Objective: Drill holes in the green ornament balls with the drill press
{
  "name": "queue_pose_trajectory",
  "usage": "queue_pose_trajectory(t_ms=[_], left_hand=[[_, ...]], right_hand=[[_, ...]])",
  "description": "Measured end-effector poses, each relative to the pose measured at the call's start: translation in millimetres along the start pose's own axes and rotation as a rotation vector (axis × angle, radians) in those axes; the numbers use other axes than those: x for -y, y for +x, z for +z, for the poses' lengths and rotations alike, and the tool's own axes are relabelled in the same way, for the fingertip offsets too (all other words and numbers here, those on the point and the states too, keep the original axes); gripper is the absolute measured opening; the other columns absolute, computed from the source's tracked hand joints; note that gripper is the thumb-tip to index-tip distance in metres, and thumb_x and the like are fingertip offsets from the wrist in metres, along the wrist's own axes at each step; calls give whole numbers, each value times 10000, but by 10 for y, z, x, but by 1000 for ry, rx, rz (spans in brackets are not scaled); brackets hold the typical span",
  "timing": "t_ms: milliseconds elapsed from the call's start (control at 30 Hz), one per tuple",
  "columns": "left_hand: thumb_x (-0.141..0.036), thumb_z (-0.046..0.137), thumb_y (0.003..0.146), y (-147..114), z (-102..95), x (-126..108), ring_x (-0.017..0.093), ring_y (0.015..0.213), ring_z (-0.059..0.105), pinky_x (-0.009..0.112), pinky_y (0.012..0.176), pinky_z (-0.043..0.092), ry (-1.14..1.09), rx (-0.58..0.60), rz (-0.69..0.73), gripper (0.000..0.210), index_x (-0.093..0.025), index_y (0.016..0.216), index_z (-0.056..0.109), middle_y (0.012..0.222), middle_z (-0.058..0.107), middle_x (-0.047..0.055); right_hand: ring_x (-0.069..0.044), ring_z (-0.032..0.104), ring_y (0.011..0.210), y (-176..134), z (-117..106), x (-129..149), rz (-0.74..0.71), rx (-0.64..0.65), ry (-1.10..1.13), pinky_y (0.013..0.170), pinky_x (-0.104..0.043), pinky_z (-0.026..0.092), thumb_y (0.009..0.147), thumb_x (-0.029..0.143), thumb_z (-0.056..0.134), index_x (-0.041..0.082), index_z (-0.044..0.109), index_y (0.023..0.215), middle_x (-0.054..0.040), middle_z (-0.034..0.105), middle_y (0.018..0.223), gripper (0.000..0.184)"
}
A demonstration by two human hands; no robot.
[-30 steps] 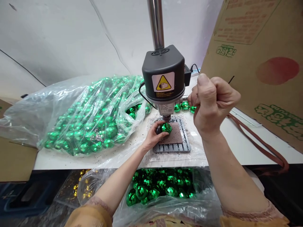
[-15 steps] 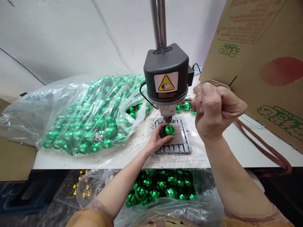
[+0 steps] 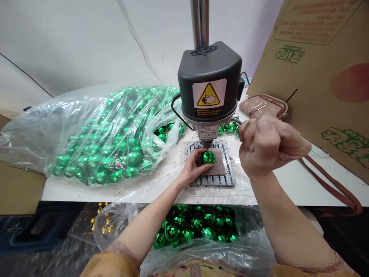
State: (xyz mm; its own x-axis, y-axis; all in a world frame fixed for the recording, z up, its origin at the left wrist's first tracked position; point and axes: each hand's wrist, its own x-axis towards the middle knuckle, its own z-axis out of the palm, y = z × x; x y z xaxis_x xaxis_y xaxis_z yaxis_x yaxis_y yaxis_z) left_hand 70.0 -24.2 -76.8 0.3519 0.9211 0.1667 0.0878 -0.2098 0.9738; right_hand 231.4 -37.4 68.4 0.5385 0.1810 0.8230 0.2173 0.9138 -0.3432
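Note:
My left hand (image 3: 194,167) pinches a shiny green faceted ball (image 3: 209,157) from its left side, thumb and fingers around it. The ball rests on a brown square pad (image 3: 217,167) on the slotted metal base (image 3: 229,177) of a small drill press (image 3: 209,84). Directly above the ball sits the chuck, its tip down at the ball's top. To the right of the motor head, my right hand (image 3: 266,144) is closed in a fist around the press's feed lever (image 3: 236,118); only a short metal piece of it shows.
A clear plastic bag (image 3: 115,142) full of green balls lies left of the press. Another open bag of green balls (image 3: 198,223) hangs below the table edge. At right are a patterned purse (image 3: 262,107), its brown strap (image 3: 331,184) and a tall cardboard box (image 3: 319,50). Dark shavings surround the base.
My right hand has come down with the lever, and the motor head and chuck sit lower over the ball. The purse now shows behind my hand. My left hand keeps its hold.

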Motion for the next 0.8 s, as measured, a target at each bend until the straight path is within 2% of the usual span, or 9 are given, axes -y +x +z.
queue_pose_trajectory(t_ms=[167, 300, 800], left_hand=[[-418, 851, 752, 3, 0, 4, 262, 1150, 637, 424, 1046, 482, 17, -9, 15, 605, -189, 1238, 571, 1214, 668, 107], [-432, 841, 763, 0, -6, -12, 259, 1144, 642, 411, 1028, 498, 32, 4, 19, 599, -196, 1242, 569, 1221, 668, 104], [-447, 841, 760, 2, 1, -18, 253, 1118, 646, 417, 1019, 507, 41, -1, 23, 601, -194, 1232, 569, 1191, 673, 94]], right_hand=[[-26, 207, 394, -25, -19, -48, -67, -4, 39, 385, -271, 183, 839, 144, 597, 193, 77, 622, 62, 193, 482, 566], [-31, 217, 403, -38, -46, -75, -100, 23, 68, 384, -270, 182, 819, 101, 584, 194, 78, 626, 61, 195, 492, 550], [-37, 258, 407, -147, -126, -100, -153, 104, 104, 422, -260, 292, 830, 90, 555, 177, 162, 571, 73, 252, 488, 479]])
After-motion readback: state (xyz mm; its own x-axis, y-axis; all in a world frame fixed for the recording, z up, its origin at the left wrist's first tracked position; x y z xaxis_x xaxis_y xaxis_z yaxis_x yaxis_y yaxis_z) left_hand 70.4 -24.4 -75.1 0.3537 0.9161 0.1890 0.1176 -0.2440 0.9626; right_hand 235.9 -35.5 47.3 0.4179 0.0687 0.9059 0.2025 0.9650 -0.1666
